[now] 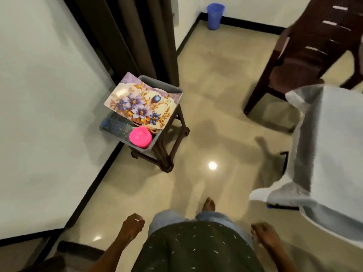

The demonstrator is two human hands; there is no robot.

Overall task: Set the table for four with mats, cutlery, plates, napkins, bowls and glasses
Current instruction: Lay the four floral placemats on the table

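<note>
Stood on glossy beige floor tiles (216,95). Left hand (132,225) and right hand (264,233) loosely curled, holding nothing. Floral rectangular placemat (141,103) atop grey plastic bin (169,88) with pink plastic bowl (140,137), possibly glasses, on dark stool (167,154), well apart from white-clothed table (334,144).

Ahead and to the left of my empty left hand (132,225), a dark stool (170,132) stands on the glossy tiled floor (216,118) — it bears a grey tub (172,88). To the right of my right hand (264,233), a table under a white cloth (337,146) — a brown chair (294,61) beyond it, a blue bin (215,15) in the far corner.
</note>
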